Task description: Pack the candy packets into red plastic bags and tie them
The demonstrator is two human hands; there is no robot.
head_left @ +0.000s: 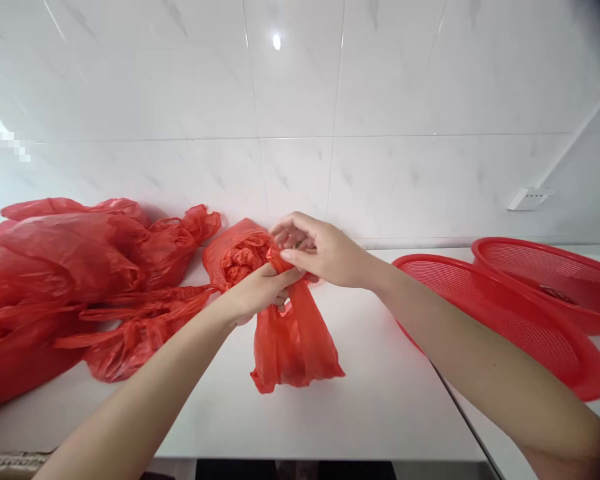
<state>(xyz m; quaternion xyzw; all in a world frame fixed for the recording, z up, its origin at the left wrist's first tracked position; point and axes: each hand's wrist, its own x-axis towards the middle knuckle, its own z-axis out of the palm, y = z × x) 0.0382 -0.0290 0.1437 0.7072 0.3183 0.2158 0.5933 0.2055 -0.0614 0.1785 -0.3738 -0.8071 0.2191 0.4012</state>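
Observation:
A red plastic bag [290, 347] lies on the white table [380, 400] in the middle of the view, its upper part bunched up. My left hand [260, 293] is closed around the bag's gathered neck. My right hand [320, 250] sits just above and to the right, its thumb and fingers pinching the bag's twisted handles, the other fingers curled loosely over them. The bag's lower end spreads flat toward me.
A heap of crumpled red plastic bags [65, 280] covers the table's left side. Two shallow red mesh baskets [505, 320] [555, 273] overlap at the right. A white tiled wall stands behind, with a white socket [527, 198] at the right.

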